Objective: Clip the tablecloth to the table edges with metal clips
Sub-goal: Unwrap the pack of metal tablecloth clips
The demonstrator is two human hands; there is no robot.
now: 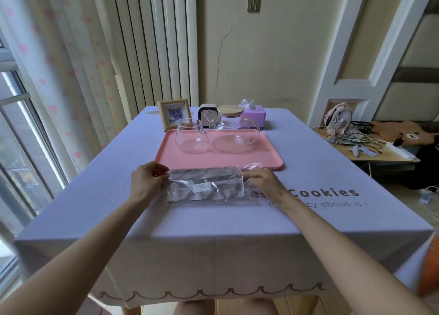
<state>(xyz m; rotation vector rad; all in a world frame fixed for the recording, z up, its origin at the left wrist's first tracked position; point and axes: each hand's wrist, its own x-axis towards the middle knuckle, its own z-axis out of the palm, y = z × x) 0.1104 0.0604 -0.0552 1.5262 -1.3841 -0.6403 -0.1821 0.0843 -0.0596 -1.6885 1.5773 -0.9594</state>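
Barely started: metal clips not yet out of plastic bag [206, 187] at 6 o'clock of pink tray [171, 159], left hand [146, 182] & right hand [264, 183] each pinching a bag end, no clips visible on tablecloth [213, 245] edges.

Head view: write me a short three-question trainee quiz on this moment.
1. True or false: the left hand and right hand both hold the plastic bag.
2. What stands on the pink tray? A) plates B) a glass cup and glass teapot C) books
3. Is the near edge of the tablecloth clipped yet?
Key: 1 true; 2 B; 3 no.
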